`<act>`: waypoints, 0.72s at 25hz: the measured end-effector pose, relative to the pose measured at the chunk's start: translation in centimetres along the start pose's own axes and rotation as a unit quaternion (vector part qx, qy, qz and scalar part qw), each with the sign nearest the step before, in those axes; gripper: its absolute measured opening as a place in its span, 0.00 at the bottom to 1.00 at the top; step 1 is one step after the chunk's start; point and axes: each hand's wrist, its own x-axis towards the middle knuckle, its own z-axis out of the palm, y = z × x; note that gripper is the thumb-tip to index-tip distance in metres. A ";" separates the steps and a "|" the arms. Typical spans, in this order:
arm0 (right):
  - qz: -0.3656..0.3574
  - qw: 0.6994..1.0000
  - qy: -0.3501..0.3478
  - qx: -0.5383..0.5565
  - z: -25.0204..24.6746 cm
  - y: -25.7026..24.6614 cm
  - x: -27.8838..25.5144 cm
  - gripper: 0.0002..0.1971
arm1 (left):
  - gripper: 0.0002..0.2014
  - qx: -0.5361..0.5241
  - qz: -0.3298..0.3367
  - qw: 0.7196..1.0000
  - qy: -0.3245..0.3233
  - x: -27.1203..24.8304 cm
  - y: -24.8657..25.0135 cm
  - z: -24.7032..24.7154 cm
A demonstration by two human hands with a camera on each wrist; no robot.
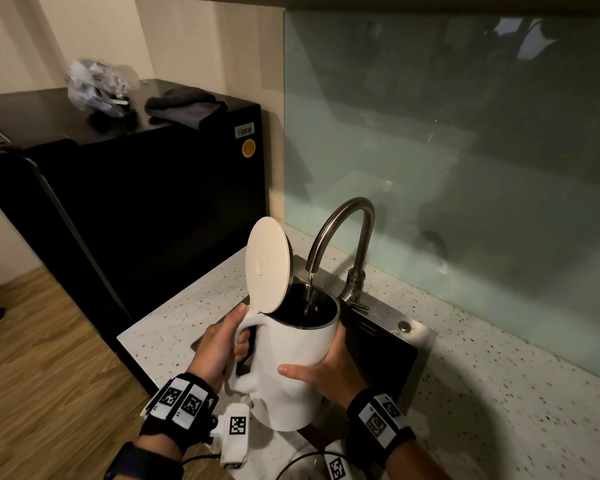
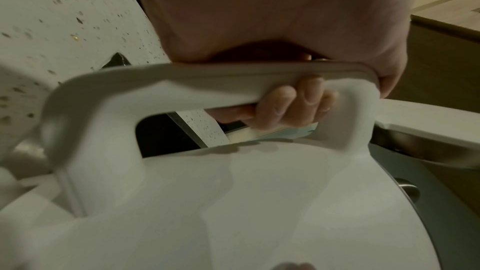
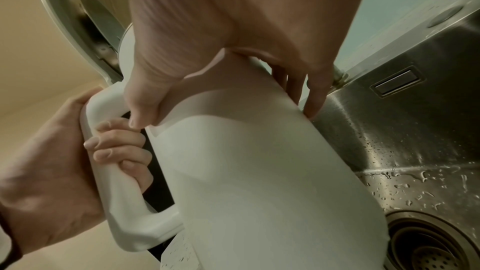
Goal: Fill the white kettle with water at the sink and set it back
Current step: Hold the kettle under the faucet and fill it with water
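The white kettle (image 1: 291, 362) hangs tilted over the steel sink (image 1: 420, 337), its round lid (image 1: 267, 268) flipped up. A thin stream of water (image 1: 309, 289) runs from the curved metal tap (image 1: 340, 216) into the open mouth. My left hand (image 1: 222, 341) grips the handle (image 2: 207, 81), fingers (image 2: 285, 102) curled through it. My right hand (image 1: 326, 368) clasps the kettle body (image 3: 259, 171), thumb on the near side and fingers (image 3: 311, 98) round the far side. The water level inside is hidden.
A black fridge (image 1: 153, 202) stands left of the speckled counter (image 1: 499, 393), with a grey cloth (image 1: 184, 105) and a crumpled bag (image 1: 97, 84) on top. A glass backsplash (image 1: 465, 168) runs behind the tap. The wet sink basin (image 3: 415, 130) has its drain (image 3: 428, 243) below the kettle.
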 end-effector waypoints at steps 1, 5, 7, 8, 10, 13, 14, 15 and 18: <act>0.000 1.000 0.000 0.002 0.0 -0.1 0.0 0.64 | 0.27 -0.001 0.002 1.000 -0.001 0.0 0.0 0.0; -0.002 1.000 -0.003 0.001 0.0 -0.2 0.0 0.63 | 0.28 -0.001 0.005 1.000 -0.002 0.1 -0.1 -0.1; -0.004 1.000 -0.004 -0.001 0.0 -0.1 0.0 0.64 | 0.28 -0.003 0.005 1.000 -0.001 0.1 -0.1 -0.1; -0.005 1.000 -0.004 -0.002 0.0 -0.1 0.0 0.63 | 0.28 -0.002 0.004 1.000 0.000 0.1 -0.1 -0.1; -0.004 1.000 -0.003 -0.003 0.0 -0.1 0.1 0.64 | 0.28 0.000 0.005 1.000 -0.001 0.2 -0.2 -0.1; -0.003 1.000 -0.002 -0.002 0.0 -0.1 0.1 0.63 | 0.29 0.007 0.003 1.000 0.000 0.2 -0.1 -0.1; -0.003 1.000 -0.002 -0.001 0.1 0.0 0.1 0.64 | 0.29 0.007 0.003 1.000 0.001 0.1 -0.1 -0.1; -0.003 1.000 -0.002 -0.001 0.1 0.0 0.1 0.64 | 0.29 0.007 0.005 1.000 0.001 0.1 -0.1 0.0; -0.007 1.000 0.002 -0.002 0.1 0.2 0.0 0.65 | 0.29 0.005 0.013 1.000 0.001 -0.1 0.0 0.1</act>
